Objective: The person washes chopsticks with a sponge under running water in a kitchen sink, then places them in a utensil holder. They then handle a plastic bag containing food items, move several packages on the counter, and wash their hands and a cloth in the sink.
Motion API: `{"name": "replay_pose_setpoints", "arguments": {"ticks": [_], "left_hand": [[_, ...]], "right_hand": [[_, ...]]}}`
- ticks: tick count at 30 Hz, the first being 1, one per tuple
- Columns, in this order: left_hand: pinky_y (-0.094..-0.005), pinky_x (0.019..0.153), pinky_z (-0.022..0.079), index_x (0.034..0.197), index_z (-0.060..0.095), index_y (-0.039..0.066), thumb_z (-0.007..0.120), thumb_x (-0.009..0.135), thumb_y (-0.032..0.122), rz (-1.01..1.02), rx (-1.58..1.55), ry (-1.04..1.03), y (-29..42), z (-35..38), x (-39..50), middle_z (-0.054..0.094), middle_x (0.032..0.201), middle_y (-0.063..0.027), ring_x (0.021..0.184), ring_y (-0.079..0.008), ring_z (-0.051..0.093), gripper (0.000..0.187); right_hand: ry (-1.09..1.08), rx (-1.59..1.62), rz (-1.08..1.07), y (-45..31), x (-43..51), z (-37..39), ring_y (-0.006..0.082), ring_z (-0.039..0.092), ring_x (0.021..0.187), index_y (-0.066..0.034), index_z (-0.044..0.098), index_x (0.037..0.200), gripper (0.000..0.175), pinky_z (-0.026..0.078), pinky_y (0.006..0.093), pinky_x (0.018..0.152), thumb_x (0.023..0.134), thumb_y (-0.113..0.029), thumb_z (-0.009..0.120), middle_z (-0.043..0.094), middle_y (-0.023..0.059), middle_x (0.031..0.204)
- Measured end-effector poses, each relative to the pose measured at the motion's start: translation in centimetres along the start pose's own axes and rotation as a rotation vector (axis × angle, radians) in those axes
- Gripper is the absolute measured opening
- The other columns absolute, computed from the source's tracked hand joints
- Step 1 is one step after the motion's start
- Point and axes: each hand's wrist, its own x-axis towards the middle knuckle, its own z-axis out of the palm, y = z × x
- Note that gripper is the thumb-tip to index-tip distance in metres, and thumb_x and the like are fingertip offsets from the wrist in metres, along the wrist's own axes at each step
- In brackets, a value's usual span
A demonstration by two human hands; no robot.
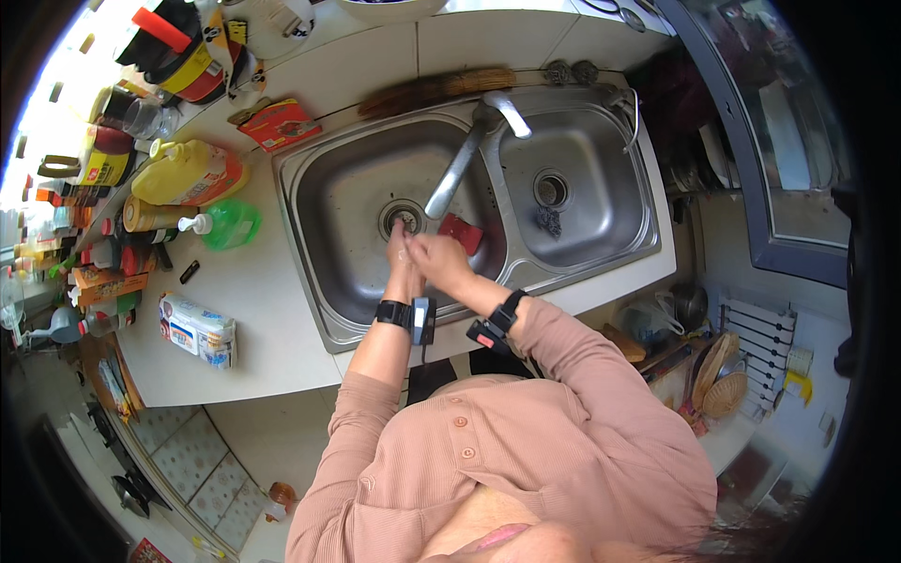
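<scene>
Over the left basin (338,232) of a stainless-steel double sink, my two hands meet. My left hand (398,253) points toward the basin's drain (408,214), fingers seen edge-on. My right hand (440,259) is curled against its side, with the fingertips hidden between the two. Wet-looking whitish traces show on the left hand, and no held object is visible. The spout of a metal faucet (454,172) ends just beyond my hands. A red sponge or cloth (462,233) lies in the basin beside my right hand.
A steel-wool scourer (548,221) lies in the right basin (598,155). On the left counter stand a green pump bottle (231,225), a yellow jug (190,172) and a tissue pack (198,331). A brush-like bundle (436,90) lies behind the sink. A window frame (732,127) juts in at right.
</scene>
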Motion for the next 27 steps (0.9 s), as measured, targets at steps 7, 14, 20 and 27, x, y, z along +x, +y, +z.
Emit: {"name": "replay_pose_setpoints", "arguments": {"ticks": [7, 14, 20, 27], "left_hand": [[-0.0438, 0.077, 0.052, 0.099, 0.058, 0.013, 0.054, 0.093, 0.040, -0.249, -0.084, -0.087, -0.6, 2.5, -2.2, 0.063, 0.098, -0.0062, 0.091, -0.0246, 0.062, 0.028], [-0.0393, 0.090, 0.041, 0.110, 0.059, 0.015, 0.059, 0.090, 0.037, -0.116, -0.219, -0.127, 2.1, -0.1, -0.5, 0.063, 0.105, -0.0030, 0.103, -0.0202, 0.055, 0.029], [-0.0424, 0.090, 0.044, 0.107, 0.059, 0.015, 0.054, 0.092, 0.033, 0.011, -0.268, -0.264, 1.0, 0.3, -0.3, 0.063, 0.107, -0.0075, 0.105, -0.0253, 0.056, 0.023], [-0.0384, 0.097, 0.046, 0.115, 0.055, 0.003, 0.042, 0.100, 0.027, -0.109, -0.557, -0.401, -1.4, 3.6, -2.8, 0.061, 0.113, -0.0106, 0.108, -0.0242, 0.057, 0.031]], "right_hand": [[0.136, -0.180, 0.107, 3.9, 3.0, -1.5, 0.0413, 0.062, 0.076, -0.0083, 0.068, 0.078, 0.032, 0.048, 0.0516, 0.065, 0.088, -0.032, 0.049, 0.065, 0.0191, 0.080], [-0.007, 1.174, 0.625, 4.4, 4.6, -5.5, 0.0124, 0.060, 0.080, -0.0125, 0.056, 0.115, 0.028, 0.048, 0.0250, 0.056, 0.097, -0.033, 0.053, 0.063, 0.0015, 0.094], [-0.206, 0.618, 0.017, 0.5, 1.2, -4.1, 0.0181, 0.059, 0.093, -0.0130, 0.061, 0.116, 0.027, 0.049, 0.0354, 0.077, 0.090, -0.018, 0.060, 0.064, 0.0068, 0.110], [0.269, -0.159, -0.367, 3.2, 1.8, -0.8, 0.0286, 0.046, 0.116, -0.0174, 0.057, 0.126, 0.041, 0.027, 0.0439, 0.102, 0.085, -0.019, 0.059, 0.059, 0.0078, 0.118]]}}
